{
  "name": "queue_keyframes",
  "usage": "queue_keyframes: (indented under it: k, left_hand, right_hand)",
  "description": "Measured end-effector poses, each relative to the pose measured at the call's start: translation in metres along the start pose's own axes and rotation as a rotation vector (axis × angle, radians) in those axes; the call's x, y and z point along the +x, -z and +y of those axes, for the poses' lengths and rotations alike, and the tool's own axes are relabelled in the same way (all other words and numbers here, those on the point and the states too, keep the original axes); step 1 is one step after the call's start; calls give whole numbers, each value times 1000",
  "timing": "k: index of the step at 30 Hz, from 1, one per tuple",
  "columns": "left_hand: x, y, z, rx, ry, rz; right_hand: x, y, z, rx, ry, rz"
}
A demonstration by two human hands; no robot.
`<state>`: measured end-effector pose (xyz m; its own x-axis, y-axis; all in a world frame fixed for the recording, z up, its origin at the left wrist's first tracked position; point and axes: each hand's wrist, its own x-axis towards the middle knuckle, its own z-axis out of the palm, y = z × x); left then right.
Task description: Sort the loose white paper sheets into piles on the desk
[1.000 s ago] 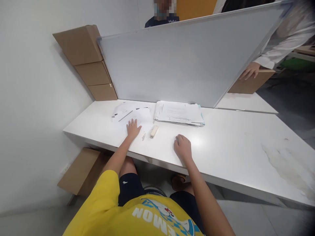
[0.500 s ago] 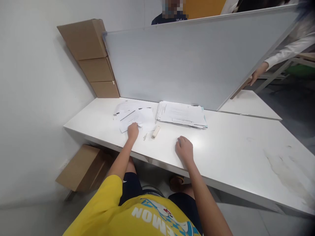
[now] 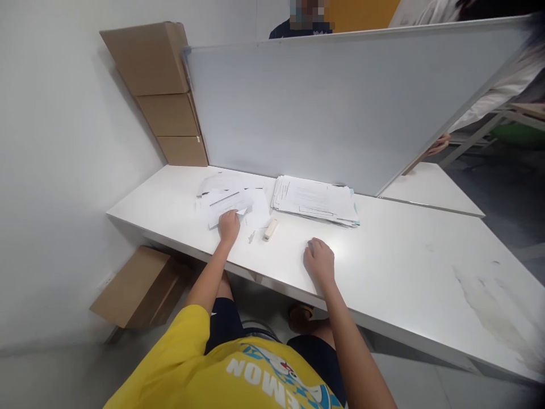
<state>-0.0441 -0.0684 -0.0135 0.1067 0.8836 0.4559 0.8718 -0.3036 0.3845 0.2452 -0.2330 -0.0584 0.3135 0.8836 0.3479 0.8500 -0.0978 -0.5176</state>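
Note:
My left hand [image 3: 230,227] is closed at the near edge of a loose printed sheet [image 3: 258,205], with a white corner of paper folded up beside its fingers. More loose paper [image 3: 217,184] lies just behind that sheet. Resting on the white table, my right hand [image 3: 320,262] is curled, and whatever may be inside it is hidden. Between the hands lies a small cream oblong thing [image 3: 271,230], perhaps a stapler. A thick stack of printed sheets [image 3: 317,200] sits beyond it, to the right of the loose paper.
A whiteboard panel [image 3: 323,108] stands along the table's [image 3: 395,267] back edge. Cardboard boxes [image 3: 170,116] are piled at its left end, and another box [image 3: 131,287] is below the table. Behind the panel are two people; one person's hand [image 3: 438,145] is at its right edge.
The paper's corner beside my left fingers now stands up more. My right hand stays in place. At the right, the other person's hand has gone partly behind the panel. The view has shifted slightly.

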Motion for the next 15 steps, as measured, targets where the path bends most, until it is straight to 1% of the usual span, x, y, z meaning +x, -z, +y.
queue_keyframes:
  k: [2,4,6,8,10,11,13,15]
  left_hand:
    - [-5,3,1,-97,-29,136]
    - [-19,6,5,-186,-74,258]
    - [-42,10,14,-255,-127,345]
    - [-72,14,25,-306,-193,395]
    - [-104,17,39,-348,-279,387]
    - [-119,19,46,-368,-329,354]
    - [-143,22,58,-403,-424,256]
    - [-158,23,68,-420,-508,145]
  right_hand:
    - [0,0,0,9,-2,8]
    - [1,-1,0,18,-2,11]
    - [2,-2,1,27,-6,10]
    - [3,-2,1,46,-11,12]
    - [2,0,2,94,-21,23]
    - [1,2,2,141,-35,27]
    - [-3,8,2,293,-98,28]
    - [-8,16,2,472,-206,50]
